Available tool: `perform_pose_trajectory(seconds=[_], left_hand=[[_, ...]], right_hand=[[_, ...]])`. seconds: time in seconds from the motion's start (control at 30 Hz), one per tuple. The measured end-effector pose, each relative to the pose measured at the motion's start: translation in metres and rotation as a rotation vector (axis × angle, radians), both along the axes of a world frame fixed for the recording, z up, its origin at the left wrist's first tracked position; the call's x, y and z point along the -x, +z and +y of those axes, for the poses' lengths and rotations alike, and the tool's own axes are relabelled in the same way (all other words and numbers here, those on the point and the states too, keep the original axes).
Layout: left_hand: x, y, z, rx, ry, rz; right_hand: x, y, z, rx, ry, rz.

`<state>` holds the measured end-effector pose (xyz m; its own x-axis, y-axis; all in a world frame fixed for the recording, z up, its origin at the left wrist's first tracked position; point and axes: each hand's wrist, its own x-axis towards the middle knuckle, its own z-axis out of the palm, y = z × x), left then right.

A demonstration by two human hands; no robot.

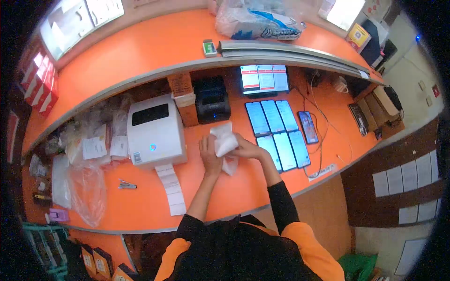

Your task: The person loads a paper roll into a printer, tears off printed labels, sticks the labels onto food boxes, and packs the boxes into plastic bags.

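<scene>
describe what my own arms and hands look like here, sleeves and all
Your bare left hand and bare right hand wear no gloves. Both long cloth sleeves, left and right, are black toward the cuffs and orange higher up, ending short of the wrists. No lettering shows on either sleeve.

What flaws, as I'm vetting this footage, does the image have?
Head view: fisheye distortion bows the long orange upper shelf, with black vignetting in the corners; head view: screen glow washes out six black-rimmed rectangular phones; head view: the crumpled white bundle being held looks pale and soft-edged.
</scene>
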<state>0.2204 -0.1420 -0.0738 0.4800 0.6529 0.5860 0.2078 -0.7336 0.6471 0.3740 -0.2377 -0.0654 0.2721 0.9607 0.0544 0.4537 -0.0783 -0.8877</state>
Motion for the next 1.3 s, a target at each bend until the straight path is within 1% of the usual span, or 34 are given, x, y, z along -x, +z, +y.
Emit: perform_pose_trajectory(seconds=[0.03,0.07,0.1,0.13,0.2,0.23,0.3,0.33,0.37,0.4,0.43,0.47,0.5,0.53,0.6,0.63,0.7,0.8,0.83,0.87,0.93,0.97,1.03,1.07,1.1,1.13,1.2,1.23,1.27,1.3], left_hand=[[-0.002,-0.014,-0.001,0.002,0.012,0.006],[-0.004,-0.029,-0.003,-0.124,-0.002,0.202],[-0.008,-0.031,-0.006,-0.250,-0.017,0.396],[-0.013,-0.034,-0.009,-0.247,-0.007,0.402],[-0.016,-0.033,-0.018,-0.314,-0.064,0.512],[-0.016,-0.025,-0.024,-0.309,-0.056,0.524],[-0.016,-0.006,-0.033,-0.178,-0.022,0.583],[-0.016,-0.002,-0.036,-0.181,-0.017,0.589],[-0.016,0.001,-0.040,-0.102,0.032,0.562],[-0.018,0.002,-0.042,-0.023,0.082,0.533],[-0.025,0.000,-0.042,-0.026,0.087,0.535],[-0.033,-0.004,-0.041,0.017,0.174,0.533],[-0.039,-0.009,-0.040,0.061,0.259,0.530],[-0.043,-0.012,-0.038,0.059,0.266,0.531],[-0.047,-0.018,-0.032,0.024,0.249,0.509],[-0.047,-0.021,-0.029,0.023,0.253,0.512],[-0.046,-0.022,-0.024,0.034,0.249,0.589],[-0.042,-0.011,-0.025,0.081,0.228,0.602],[-0.040,-0.017,-0.025,0.073,0.229,0.602],[-0.038,-0.028,-0.024,0.075,0.249,0.564],[-0.038,-0.030,-0.019,0.076,0.271,0.525],[-0.035,-0.031,-0.016,0.124,0.199,0.529],[-0.024,-0.026,-0.019,0.193,0.186,0.541],[-0.022,-0.024,-0.022,0.271,0.135,0.371],[-0.015,-0.021,-0.025,0.338,0.097,0.197],[-0.002,-0.017,-0.031,0.216,0.109,0.215],[0.027,0.005,-0.048,0.178,0.162,0.066],[0.048,-0.006,-0.047,0.171,0.208,0.071],[0.073,-0.027,-0.041,0.033,0.448,-0.030],[0.097,-0.037,-0.037,-0.109,0.673,-0.129]], right_hand=[[-0.017,0.001,-0.008,0.078,0.041,0.022],[-0.030,0.000,-0.012,0.156,0.081,0.044],[-0.037,-0.004,-0.014,0.144,-0.089,0.084],[-0.048,-0.006,-0.011,0.145,-0.078,0.088],[-0.065,-0.010,-0.007,-0.006,-0.514,-0.251],[-0.069,0.000,-0.006,-0.049,-0.522,-0.185],[-0.079,0.004,0.002,-0.079,-0.509,-0.145],[-0.085,0.005,0.006,-0.110,-0.508,-0.115],[-0.092,0.007,0.008,-0.039,-0.481,-0.083],[-0.097,0.006,0.011,-0.041,-0.477,-0.078],[-0.101,0.006,0.016,-0.078,-0.508,-0.131],[-0.106,0.006,0.022,-0.116,-0.539,-0.185],[-0.115,-0.012,0.032,-0.155,-0.644,-0.441],[-0.114,0.030,0.030,-0.029,-0.632,-0.438],[-0.135,0.034,0.046,-0.249,-0.676,-0.761],[-0.143,0.035,0.052,-0.251,-0.673,-0.757],[-0.154,0.034,0.064,-0.193,-0.667,-0.903],[-0.168,0.030,0.078,-0.172,-0.629,-0.929],[-0.171,0.027,0.081,-0.158,-0.629,-0.942],[-0.174,0.025,0.085,-0.163,-0.636,-0.939],[-0.180,0.021,0.091,-0.142,-0.607,-0.985],[-0.181,0.018,0.093,-0.186,-0.610,-0.971],[-0.180,0.016,0.092,-0.122,-0.618,-0.983],[-0.179,0.017,0.092,-0.091,-0.611,-0.994],[-0.177,0.018,0.090,-0.139,-0.637,-0.988],[-0.169,0.020,0.086,-0.184,-0.659,-0.977],[-0.132,0.061,0.072,-0.211,-0.631,-0.862],[-0.114,0.074,0.064,-0.318,-0.573,-0.798],[-0.098,0.081,0.055,-0.418,-0.524,-0.736],[-0.079,0.082,0.045,-0.435,-0.481,-0.655]])
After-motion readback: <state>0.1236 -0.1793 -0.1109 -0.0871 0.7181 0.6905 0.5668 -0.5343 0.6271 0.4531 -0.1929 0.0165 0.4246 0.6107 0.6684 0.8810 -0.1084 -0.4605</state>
